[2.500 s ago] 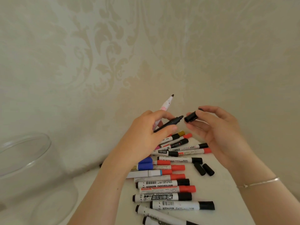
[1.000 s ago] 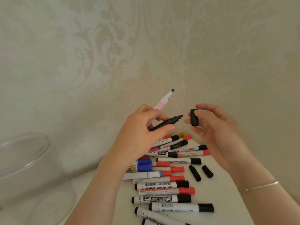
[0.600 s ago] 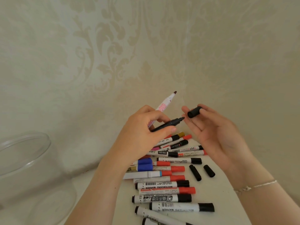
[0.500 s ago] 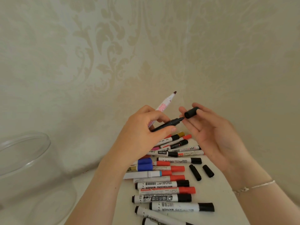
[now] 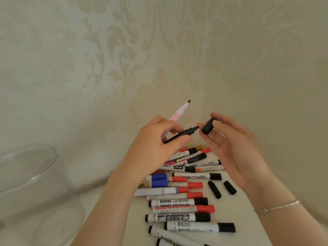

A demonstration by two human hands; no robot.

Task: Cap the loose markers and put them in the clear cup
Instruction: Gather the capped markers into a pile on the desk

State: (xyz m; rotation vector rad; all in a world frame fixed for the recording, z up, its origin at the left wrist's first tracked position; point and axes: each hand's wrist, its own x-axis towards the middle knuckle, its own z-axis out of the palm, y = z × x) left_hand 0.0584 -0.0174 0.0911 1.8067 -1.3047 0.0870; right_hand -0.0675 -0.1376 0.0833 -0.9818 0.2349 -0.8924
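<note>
Capped markers [image 5: 179,204] lie in a row on the white table [image 5: 248,228], the clear cup [image 5: 30,189] off to my left. Above them my left hand [image 5: 156,144] grips a black marker [image 5: 181,134] and a white one [image 5: 174,117], both uncapped. My right hand [image 5: 230,144] pinches a black cap [image 5: 207,127] just off the black tip.

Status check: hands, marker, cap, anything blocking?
Left hand grips black marker plus white marker, both uncapped. Right hand pinches black cap, just off the tip. Clear cup far left; nothing blocking.
</note>
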